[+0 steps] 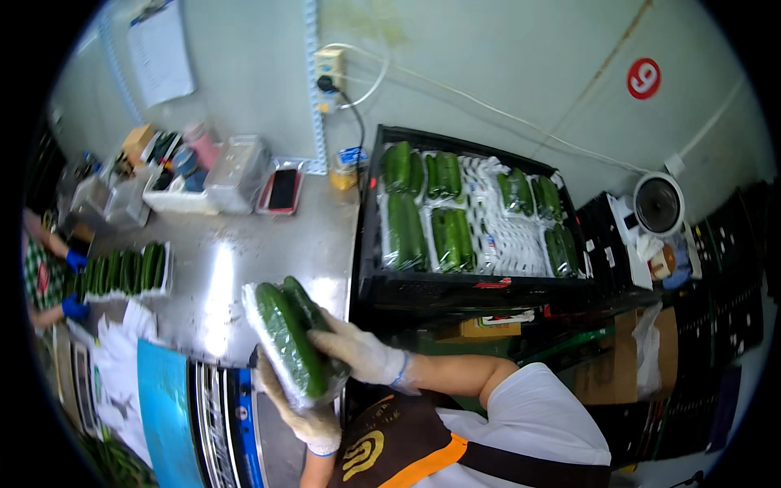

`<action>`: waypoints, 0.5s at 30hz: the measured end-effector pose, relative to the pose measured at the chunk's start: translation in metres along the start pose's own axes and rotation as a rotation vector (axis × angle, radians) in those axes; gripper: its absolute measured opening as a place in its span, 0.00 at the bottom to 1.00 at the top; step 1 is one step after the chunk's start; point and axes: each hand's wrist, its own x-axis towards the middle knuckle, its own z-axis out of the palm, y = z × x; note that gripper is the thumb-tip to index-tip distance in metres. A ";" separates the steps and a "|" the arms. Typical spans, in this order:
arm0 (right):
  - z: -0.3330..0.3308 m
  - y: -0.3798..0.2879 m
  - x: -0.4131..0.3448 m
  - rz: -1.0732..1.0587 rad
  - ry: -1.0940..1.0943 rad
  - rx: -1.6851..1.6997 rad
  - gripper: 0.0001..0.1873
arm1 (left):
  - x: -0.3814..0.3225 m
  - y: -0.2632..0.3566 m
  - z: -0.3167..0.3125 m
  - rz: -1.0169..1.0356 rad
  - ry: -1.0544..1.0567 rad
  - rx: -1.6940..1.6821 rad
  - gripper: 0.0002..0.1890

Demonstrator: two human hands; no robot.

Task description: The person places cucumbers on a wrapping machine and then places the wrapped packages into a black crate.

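A film-wrapped pack of cucumbers (287, 341) on a white tray is tilted between my gloved hands, over the steel table's edge. My left hand (296, 405) supports its lower left side, with some fingers hidden behind it. Across the pack's right side lies my right hand (360, 351), its fingers on the wrap. To the right, a black plastic crate (470, 287) holds several wrapped cucumber packs (451, 238) in two rows. White foam netting (515, 244) shows between those packs.
At far left, a co-worker's blue-gloved hands (76, 308) are beside a row of cucumbers (125, 268). Plastic containers (235, 171) and a phone (282, 189) stand along the steel table's (262, 244) back. A blue-panelled machine (165, 409) is at lower left. A power cable (360, 122) hangs near the crate.
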 end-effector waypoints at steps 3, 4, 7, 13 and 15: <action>-0.078 0.008 -0.010 -0.448 0.050 -0.708 0.27 | 0.007 0.005 0.024 -0.149 -0.226 -0.354 0.38; -0.098 -0.006 -0.019 -0.354 0.149 -0.633 0.29 | 0.011 -0.006 0.022 0.020 -0.375 -0.369 0.38; -0.158 -0.050 -0.037 -0.208 0.442 -0.447 0.32 | 0.004 -0.023 0.003 -0.198 -0.388 -0.302 0.28; -0.331 -0.081 -0.050 -0.201 1.113 -0.875 0.41 | -0.003 -0.019 -0.018 -0.516 -0.258 0.010 0.21; -0.339 -0.092 -0.042 0.027 1.233 -1.103 0.42 | -0.006 -0.027 -0.025 -0.561 -0.217 0.045 0.19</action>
